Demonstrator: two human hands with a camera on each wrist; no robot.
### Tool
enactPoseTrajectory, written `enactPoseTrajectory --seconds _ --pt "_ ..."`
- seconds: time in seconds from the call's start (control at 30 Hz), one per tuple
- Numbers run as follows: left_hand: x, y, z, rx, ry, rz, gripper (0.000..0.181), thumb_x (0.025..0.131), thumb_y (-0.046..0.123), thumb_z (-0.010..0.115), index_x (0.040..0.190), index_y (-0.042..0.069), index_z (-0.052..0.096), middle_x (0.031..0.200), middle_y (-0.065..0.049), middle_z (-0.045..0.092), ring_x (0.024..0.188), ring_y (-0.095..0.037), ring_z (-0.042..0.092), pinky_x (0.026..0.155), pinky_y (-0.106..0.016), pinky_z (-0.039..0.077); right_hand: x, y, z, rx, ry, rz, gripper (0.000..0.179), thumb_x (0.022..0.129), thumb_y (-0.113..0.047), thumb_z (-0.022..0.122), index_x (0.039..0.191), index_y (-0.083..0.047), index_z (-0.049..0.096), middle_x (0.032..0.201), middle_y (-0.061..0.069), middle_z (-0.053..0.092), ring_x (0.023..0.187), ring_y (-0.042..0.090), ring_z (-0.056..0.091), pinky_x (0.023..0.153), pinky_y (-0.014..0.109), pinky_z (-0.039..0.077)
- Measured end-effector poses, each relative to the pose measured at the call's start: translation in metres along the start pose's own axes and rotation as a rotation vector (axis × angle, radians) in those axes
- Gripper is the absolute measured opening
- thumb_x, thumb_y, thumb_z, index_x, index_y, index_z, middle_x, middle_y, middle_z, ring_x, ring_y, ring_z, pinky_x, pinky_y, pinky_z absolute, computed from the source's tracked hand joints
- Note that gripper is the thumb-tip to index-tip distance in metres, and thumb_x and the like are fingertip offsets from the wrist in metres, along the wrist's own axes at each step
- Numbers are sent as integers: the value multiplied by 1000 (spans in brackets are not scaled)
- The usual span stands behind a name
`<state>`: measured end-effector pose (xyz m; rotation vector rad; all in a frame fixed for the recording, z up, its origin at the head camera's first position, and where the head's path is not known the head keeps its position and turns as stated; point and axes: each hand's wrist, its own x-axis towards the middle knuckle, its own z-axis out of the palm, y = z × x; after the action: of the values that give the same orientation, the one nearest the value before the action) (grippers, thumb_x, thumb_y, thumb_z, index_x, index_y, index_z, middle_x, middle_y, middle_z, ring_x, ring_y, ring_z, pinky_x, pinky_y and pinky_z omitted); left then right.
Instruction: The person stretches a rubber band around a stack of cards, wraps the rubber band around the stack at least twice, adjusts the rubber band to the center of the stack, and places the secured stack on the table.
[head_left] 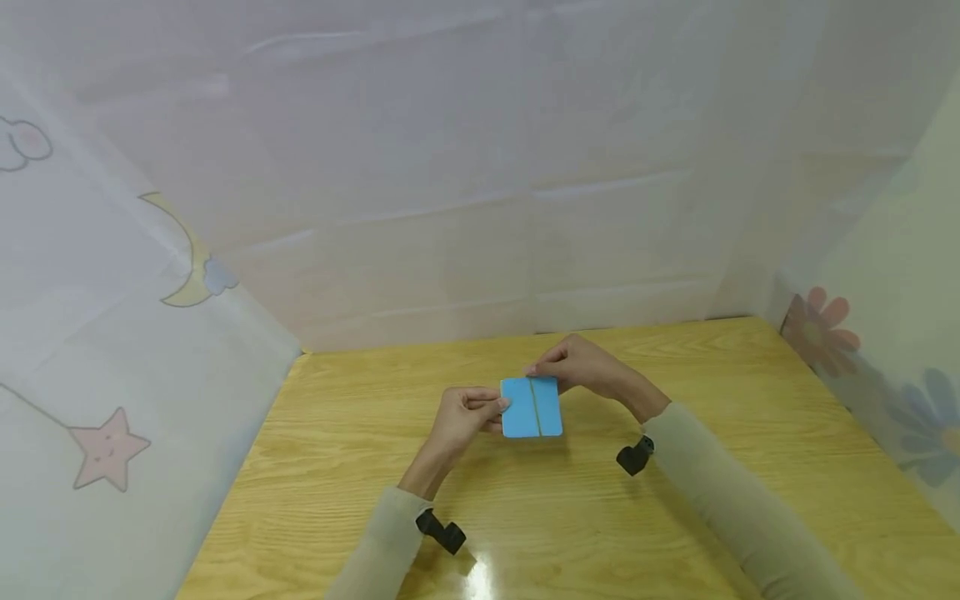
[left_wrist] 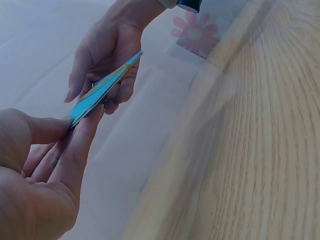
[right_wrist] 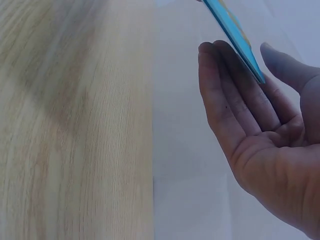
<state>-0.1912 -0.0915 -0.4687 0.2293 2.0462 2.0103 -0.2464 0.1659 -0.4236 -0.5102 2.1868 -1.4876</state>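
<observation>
- Pinching the blue square [head_left: 517, 414] by its left edge: left hand [head_left: 457, 414], thumb on top, fingers beneath.
- Blue square raised over the desk [head_left: 337, 467], nearer the far edge than the near side; lies to the left hand's right.
- Yellowish band [head_left: 536, 408] runs near-to-far across it, right of centre; right hand [head_left: 585, 367] closer to its far end.
- Right hand: thumb and fingers apart, about the square's far edge; contact, cannot tell.

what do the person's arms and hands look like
Long pale beige fabric sleeves cover both arms. A small black angular device sits at the left sleeve's end, another at the right's. The left hand and right hand wear no gloves.
</observation>
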Motion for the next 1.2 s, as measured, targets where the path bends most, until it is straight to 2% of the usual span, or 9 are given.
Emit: enactPoseTrajectory --seconds 0.13,0.27,0.43,0.53,0.67,0.93,1.07,1.2 --pt "0 0 -2 -22 50 -9 31 98 12 76 122 -7 74 100 -15 81 75 -12 75 75 -32 69 -6 7 2 63 36 15 33 103 -31 70 109 0 81 112 14 79 90 24 79 87 48 68" --pt "0 3 -6 -36 96 -9 27 98 10 75 119 -7 75 99 -15 82 74 -13 76 78 -37 70 -16 17 10 132 81 35 39 104 -34 69 118 2 77 108 15 79 94 25 79 93 53 66" --pt "1 5 -11 -50 110 -3 25 99 9 74 118 -6 75 97 -12 82 73 -13 76 81 -40 70 -32 22 26 221 158 74 43 105 -32 67 127 5 71 109 14 77 98 33 79 95 54 65" --pt "2 5 -12 -82 112 1 26 99 9 74 120 -8 74 94 -9 81 72 -14 77 79 -37 70 -41 23 36 282 202 85 42 106 -28 65 130 7 68 108 12 77 101 35 78 96 53 65" --pt "4 4 -13 -132 115 -1 27 99 7 73 121 -8 73 89 -4 80 71 -14 77 76 -32 69 -46 24 48 342 227 82 43 106 -28 67 129 9 67 102 8 78 97 29 78 95 50 66" --pt "5 4 -12 -142 105 6 27 99 6 73 122 -8 72 89 -2 80 72 -14 77 76 -31 69 -47 32 63 445 245 58 41 105 -28 67 124 9 67 92 -3 78 86 15 77 89 42 68" --pt "6 5 -10 -151 115 15 28 99 7 73 122 -9 72 87 -2 80 72 -13 77 76 -30 69 -47 33 70 514 265 36 31 104 -24 69 114 5 70 91 -3 78 83 12 77 86 38 69" --pt "6 5 -7 -177 133 16 27 98 6 74 119 -10 72 84 -1 80 69 -12 76 74 -29 69 -46 32 82 643 335 52 24 103 -19 71 109 4 74 90 1 80 83 11 78 83 32 69"
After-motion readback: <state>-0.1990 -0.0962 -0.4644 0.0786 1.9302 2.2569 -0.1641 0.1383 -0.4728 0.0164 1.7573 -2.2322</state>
